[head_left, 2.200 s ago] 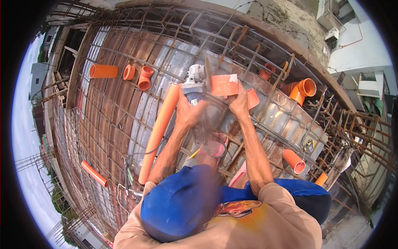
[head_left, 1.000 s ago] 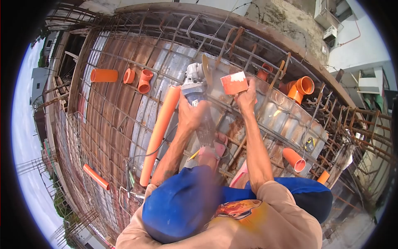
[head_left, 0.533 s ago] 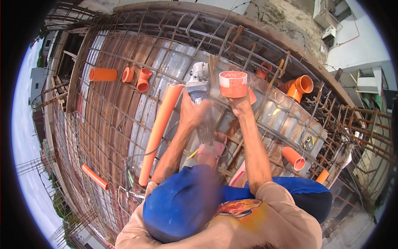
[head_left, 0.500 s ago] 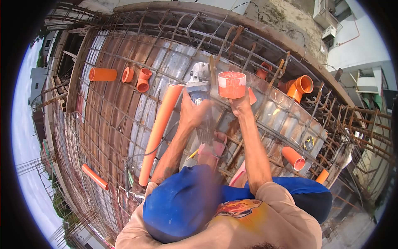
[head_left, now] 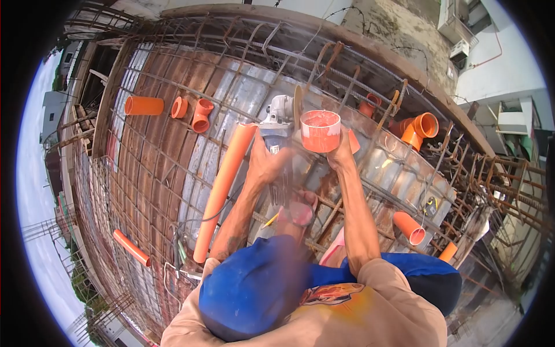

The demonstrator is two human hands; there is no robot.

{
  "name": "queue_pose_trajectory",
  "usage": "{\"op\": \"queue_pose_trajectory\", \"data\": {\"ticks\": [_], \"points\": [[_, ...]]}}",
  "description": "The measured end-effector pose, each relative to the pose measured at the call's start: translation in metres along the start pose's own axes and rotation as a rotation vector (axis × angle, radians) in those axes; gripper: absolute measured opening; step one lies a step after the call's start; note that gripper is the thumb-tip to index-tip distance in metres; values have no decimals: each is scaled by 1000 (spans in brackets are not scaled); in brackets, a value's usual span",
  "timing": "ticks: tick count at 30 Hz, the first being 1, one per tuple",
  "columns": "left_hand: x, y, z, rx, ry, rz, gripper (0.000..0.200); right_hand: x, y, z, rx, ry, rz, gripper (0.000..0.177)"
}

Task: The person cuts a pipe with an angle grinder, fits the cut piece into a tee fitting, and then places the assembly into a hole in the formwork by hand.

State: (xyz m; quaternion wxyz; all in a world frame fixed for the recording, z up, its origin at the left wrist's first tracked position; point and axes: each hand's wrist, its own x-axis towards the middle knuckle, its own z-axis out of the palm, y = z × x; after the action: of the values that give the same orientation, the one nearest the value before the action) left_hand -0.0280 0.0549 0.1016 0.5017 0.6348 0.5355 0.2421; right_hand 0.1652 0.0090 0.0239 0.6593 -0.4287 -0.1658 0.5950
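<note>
Fingers of the left hand [head_left: 266, 166] are wrapped around the grinder [head_left: 281, 110], whose disc [head_left: 298, 104] stands on edge, facing the right-hand side. Those of the right hand [head_left: 341, 152] grip the short orange ring [head_left: 321, 139] by its outer wall, low and on the side away from the disc. The ring is held up just beside the disc, its open end tipped towards the camera; whether the two touch cannot be told, nor whether the disc is spinning. An orange offcut [head_left: 354, 140] lies just beyond the right hand, and a long pipe [head_left: 224, 194] lies beside the left forearm. The step in hand appears to be dressing the ring on the disc, with its rim turned up for a look. A further pass would call for a steady grinder, the rim lined up with the disc, light pressure, and the right fingers well behind the edge being worked.
</note>
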Motion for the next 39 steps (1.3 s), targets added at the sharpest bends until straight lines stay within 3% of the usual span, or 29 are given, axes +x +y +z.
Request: {"op": "queue_pose_trajectory", "data": {"ticks": [6,9,12,15,24,27,32,39], "points": [[1,9,-2,-60,-6,20,66,2,4,-1,133,-40,2,34],[3,-2,-1,-106,-32,-22,66,3,1,-1,30,-9,-5,40],[1,-2,1,-90,-10,-28,66,0,-4,8,-99,11,-138,29],[3,-5,2,-74,-10,-32,66,6,1,4,-137,-16,-231,31],[-4,22,0,-42,56,-15,65,7,7,6,-443,98,-331,38],[-4,22,1,-39,63,9,64,9,12,9,-337,162,-308,36],[0,5,2,-17,27,-73,66,-3,-4,25,-551,267,-389,25],[-3,5,4,-12,62,-65,70,-3,-4,30,-709,388,-423,24]]}}
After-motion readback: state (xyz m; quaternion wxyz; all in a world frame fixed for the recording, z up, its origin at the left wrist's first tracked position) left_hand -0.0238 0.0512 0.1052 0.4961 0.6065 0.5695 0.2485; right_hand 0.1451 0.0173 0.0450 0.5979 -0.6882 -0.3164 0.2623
